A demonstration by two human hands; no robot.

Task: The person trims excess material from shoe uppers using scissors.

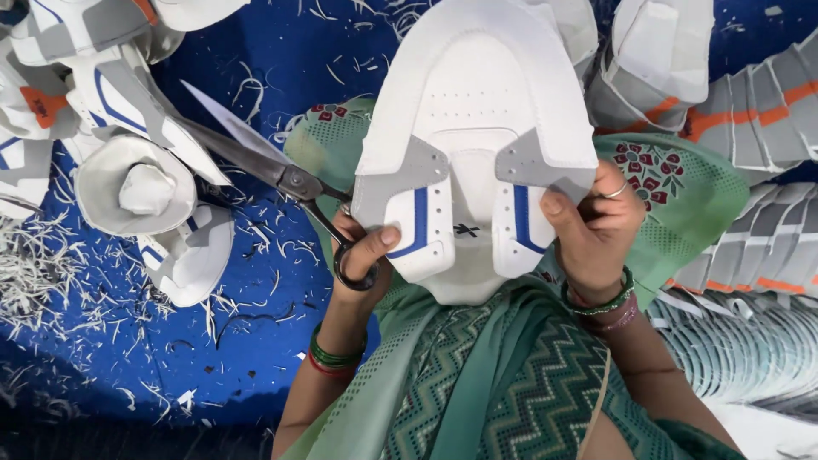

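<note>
A white shoe upper (473,111) with grey panels and blue stripes is held flat in front of me over my lap. My left hand (362,251) grips its left edge with the thumb on top, and the same hand holds black-handled scissors (281,175), whose blades point up and to the left, slightly apart. My right hand (588,226) pinches the upper's right edge at the grey panel. Green bangles ring both wrists.
A heap of finished white uppers (128,128) lies at the left on a blue sheet (281,60) strewn with white trimmings (43,273). Stacks of grey and orange pieces (767,119) lie at the right. Green patterned cloth (511,375) covers my lap.
</note>
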